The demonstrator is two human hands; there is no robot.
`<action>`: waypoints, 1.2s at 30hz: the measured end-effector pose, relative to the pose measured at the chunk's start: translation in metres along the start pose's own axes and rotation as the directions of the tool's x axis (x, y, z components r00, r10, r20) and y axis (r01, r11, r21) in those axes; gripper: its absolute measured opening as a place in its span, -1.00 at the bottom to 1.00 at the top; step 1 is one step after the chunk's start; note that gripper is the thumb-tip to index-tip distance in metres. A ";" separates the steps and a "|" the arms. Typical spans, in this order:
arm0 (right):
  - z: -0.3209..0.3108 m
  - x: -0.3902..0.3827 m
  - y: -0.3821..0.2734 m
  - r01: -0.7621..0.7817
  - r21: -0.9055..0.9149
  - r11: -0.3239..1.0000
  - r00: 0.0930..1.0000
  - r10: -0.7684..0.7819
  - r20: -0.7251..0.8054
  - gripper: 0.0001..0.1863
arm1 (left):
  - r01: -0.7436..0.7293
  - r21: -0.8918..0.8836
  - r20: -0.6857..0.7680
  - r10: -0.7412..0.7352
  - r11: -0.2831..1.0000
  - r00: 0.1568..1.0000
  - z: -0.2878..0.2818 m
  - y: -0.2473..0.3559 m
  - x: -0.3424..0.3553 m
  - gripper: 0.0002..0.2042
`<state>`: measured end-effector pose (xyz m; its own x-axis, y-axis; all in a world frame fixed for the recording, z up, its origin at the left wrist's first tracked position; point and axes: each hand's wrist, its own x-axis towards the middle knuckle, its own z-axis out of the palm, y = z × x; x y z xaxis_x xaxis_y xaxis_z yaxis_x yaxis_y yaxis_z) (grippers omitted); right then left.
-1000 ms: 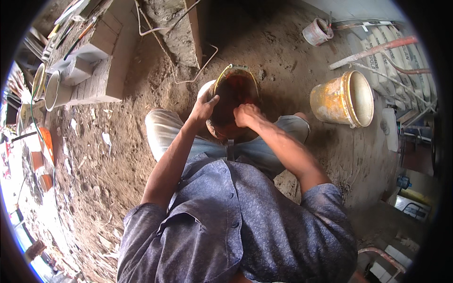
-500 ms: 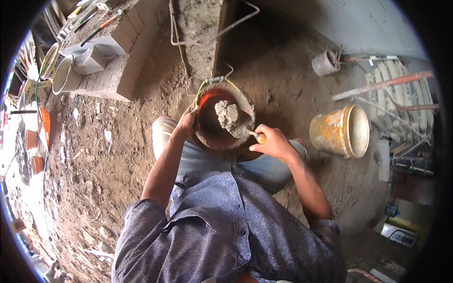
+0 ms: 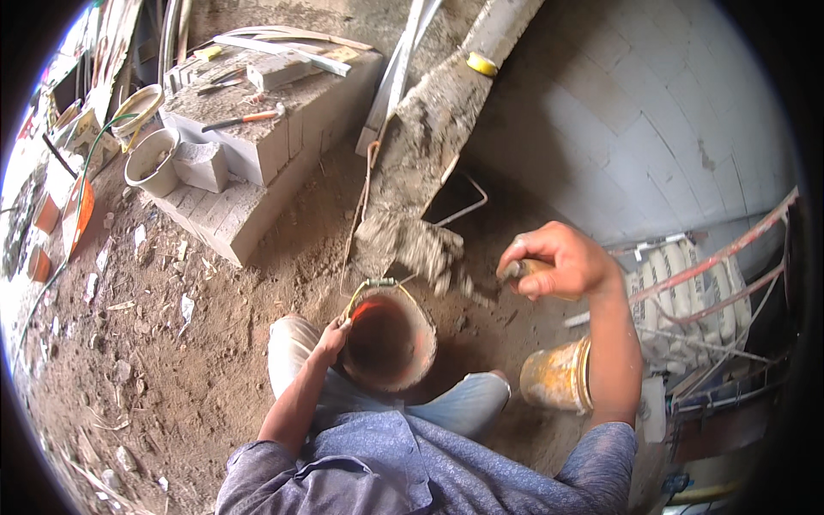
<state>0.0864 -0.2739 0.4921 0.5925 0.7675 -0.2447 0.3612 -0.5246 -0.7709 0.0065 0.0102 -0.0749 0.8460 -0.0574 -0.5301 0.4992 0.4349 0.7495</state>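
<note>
My left hand point(image 3: 335, 336) grips the rim of a round mortar bucket point(image 3: 426, 343), which stands tilted between my knees. Its inside looks dark, with an orange patch near my fingers. Raised to the right of the bucket, my right hand point(image 3: 558, 262) is closed around the handle of a trowel point(image 3: 477, 292). Its blade is smeared by motion and mostly hidden by a lump of grey mortar point(image 3: 425, 251). That lump is at the near end of a long mortar-covered beam point(image 3: 421, 154); whether it touches the beam I cannot tell.
A stepped block ledge point(image 3: 249, 202) at the left bears a hammer point(image 3: 245, 118); a white bucket point(image 3: 154, 163) stands beside it. A yellow-stained bucket point(image 3: 554, 378) lies right of my knee. Stacked sacks point(image 3: 687, 287) and red poles point(image 3: 721, 257) are at the right. Bent wire point(image 3: 468, 206) juts beside the beam.
My right hand has lifted the loaded trowel out of the bucket, up and forward toward the beam. My left hand has stayed on the bucket's rim. The view has tilted farther ahead.
</note>
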 end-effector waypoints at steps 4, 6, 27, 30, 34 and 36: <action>-0.037 0.056 0.023 -0.265 0.132 0.955 0.962 0.271 -0.033 -0.67 | -0.057 0.110 -0.044 0.062 0.992 0.997 0.001 0.003 0.000 -0.64; -0.057 0.065 0.023 -0.323 0.026 0.946 0.915 0.319 -0.246 -0.75 | -0.028 0.050 0.017 0.027 0.998 0.999 0.001 0.004 -0.002 -0.64; 0.180 -0.003 0.196 -0.574 -0.155 0.804 0.812 0.583 0.013 -0.58 | -0.164 0.075 0.064 0.159 0.984 0.985 0.032 0.037 -0.019 -0.50; 0.248 0.014 0.270 -0.471 -0.596 0.650 0.832 0.551 -0.057 -0.62 | -0.167 0.181 0.172 0.136 0.969 0.976 0.075 0.044 -0.033 -0.45; 0.319 0.041 0.321 -0.712 -0.541 0.448 0.702 0.479 -0.527 -0.78 | -0.483 0.616 0.382 0.301 0.622 0.874 0.137 0.035 -0.065 -0.35; 0.358 0.036 0.322 -0.720 -0.446 0.532 0.690 0.481 -0.541 -0.79 | -0.569 0.614 0.428 0.374 0.547 0.823 0.148 0.031 -0.072 -0.34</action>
<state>-0.0336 -0.2829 0.0246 0.9720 0.0782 -0.2215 0.0865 -0.9959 0.0280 -0.0106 -0.1049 0.0453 0.9629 -0.2693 0.0143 -0.0928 -0.2809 0.9552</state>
